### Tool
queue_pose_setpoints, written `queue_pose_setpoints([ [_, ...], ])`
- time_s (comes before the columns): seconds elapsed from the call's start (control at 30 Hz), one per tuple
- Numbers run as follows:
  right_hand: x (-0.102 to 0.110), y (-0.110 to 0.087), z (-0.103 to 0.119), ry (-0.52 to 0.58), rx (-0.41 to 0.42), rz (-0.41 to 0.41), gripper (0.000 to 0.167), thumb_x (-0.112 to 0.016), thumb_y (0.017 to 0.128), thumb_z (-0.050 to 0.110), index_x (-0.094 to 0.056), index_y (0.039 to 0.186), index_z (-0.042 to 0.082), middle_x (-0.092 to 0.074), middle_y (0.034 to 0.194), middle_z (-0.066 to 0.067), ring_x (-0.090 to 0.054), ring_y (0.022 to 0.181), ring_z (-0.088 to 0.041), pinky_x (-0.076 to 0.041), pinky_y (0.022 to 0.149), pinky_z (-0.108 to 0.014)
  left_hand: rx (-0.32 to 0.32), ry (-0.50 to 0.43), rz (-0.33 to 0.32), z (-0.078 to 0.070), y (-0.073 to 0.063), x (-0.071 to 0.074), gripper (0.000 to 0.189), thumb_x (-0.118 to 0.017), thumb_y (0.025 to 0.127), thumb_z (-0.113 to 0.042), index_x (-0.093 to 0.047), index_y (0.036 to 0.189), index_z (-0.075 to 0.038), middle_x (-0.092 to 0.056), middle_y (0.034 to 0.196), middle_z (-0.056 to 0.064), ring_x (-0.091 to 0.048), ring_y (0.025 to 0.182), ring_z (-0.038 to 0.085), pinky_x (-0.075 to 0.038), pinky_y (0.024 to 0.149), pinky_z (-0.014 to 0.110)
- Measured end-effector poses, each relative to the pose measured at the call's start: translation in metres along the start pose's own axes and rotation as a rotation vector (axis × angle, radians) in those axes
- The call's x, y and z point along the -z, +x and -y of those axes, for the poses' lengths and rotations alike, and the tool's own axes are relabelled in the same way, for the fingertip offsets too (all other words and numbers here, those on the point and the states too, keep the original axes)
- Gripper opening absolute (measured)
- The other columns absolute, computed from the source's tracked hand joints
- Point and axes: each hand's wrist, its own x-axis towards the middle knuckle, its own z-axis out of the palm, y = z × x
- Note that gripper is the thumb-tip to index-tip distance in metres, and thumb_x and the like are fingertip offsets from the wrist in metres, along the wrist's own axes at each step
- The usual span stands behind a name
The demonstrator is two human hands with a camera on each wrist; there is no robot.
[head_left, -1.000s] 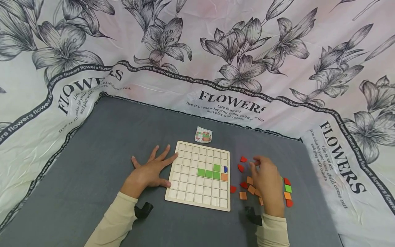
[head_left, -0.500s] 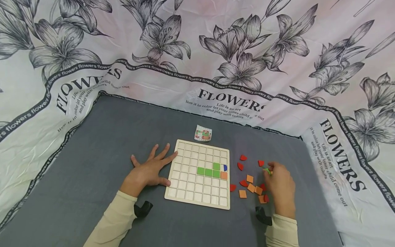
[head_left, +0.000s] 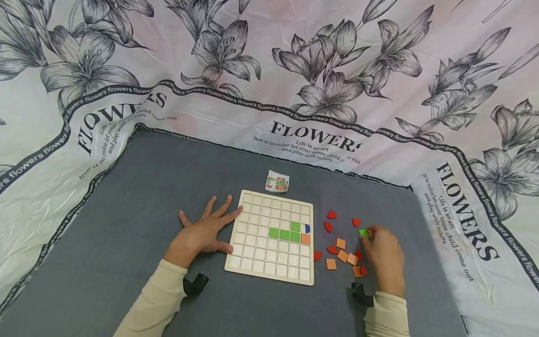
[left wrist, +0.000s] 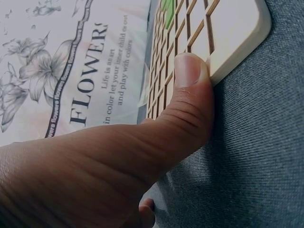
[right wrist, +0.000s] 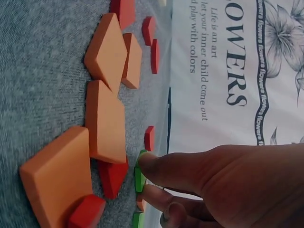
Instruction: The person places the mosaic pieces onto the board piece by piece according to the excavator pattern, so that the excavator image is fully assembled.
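A wooden grid board (head_left: 254, 255) lies flat in the head view. Three green square tiles (head_left: 285, 235) make a row in it, with another green one above, an orange square (head_left: 305, 239) and a small blue piece (head_left: 308, 229) at the right side. My left hand (head_left: 204, 236) lies with fingers spread against the board's left edge; in the left wrist view the thumb (left wrist: 190, 80) presses on the rim. Right of the board, my right hand (head_left: 385, 252) pinches a green square tile (head_left: 363, 233) between thumb and fingers. In the right wrist view the thumb overlaps this tile (right wrist: 139, 179).
Loose orange squares (head_left: 331, 264) and red quarter-round pieces (head_left: 328, 227) are scattered between the board and my right hand. A small printed pattern card (head_left: 277, 181) lies behind the board. Flower-printed cloth (head_left: 320, 140) borders the grey table (head_left: 189, 164) at the back.
My right hand has moved right from over the loose pieces to the green tile, uncovering several red and orange pieces. My left hand stays on the board's edge.
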Motion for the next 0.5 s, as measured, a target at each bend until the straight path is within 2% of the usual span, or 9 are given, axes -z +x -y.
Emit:
queue_pose_setpoints([
  [0.5,-0.0071,0.0084,0.0042,0.011,0.039,0.010,0.040,-0.072,0.098,0.016,-0.067,0.129,-0.009,-0.069,0.117,-0.030,-0.068,0.100,-0.046,-0.056,0.078,-0.061,0.012,0.022,0.012,0.0031,0.0018,-0.0023,0.108,-0.088,0.082,-0.046,-0.025,0.170,-0.035,-0.004,0.179,-0.002,0.006,0.164,0.037,0.011,0.100,0.095],
])
